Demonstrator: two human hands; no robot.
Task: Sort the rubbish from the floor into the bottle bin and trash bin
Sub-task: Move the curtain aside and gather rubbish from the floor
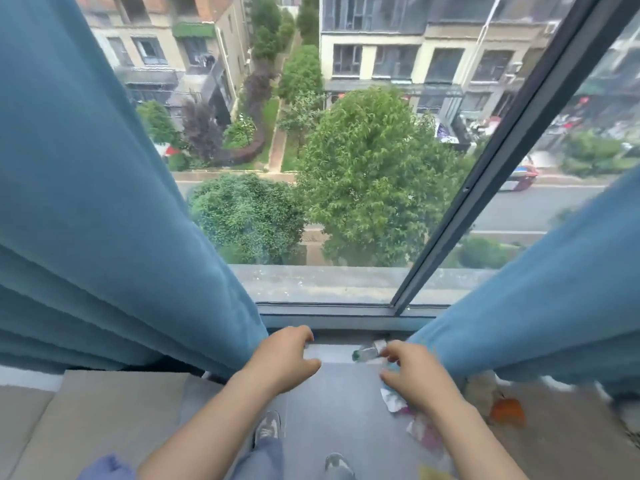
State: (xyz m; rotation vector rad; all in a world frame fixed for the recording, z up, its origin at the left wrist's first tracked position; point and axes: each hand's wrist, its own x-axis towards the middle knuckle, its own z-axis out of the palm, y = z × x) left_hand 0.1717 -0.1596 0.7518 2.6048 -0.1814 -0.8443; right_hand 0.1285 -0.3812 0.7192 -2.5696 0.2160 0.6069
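While the person's right hand [412,372] hovers with bent fingers just beside the small clear plastic bottle with a green cap [366,353], which lies on its side on the grey floor [332,403] by the dark window frame [329,311], I can't tell whether the fingertips have it yet. A grip round the body would likely hold better than one at the cap. The left hand [287,355] hangs loosely curled and empty by the heavy blue curtain [104,237], crumpled foil wrappers [394,401] litter the floor, and neither bin shows.
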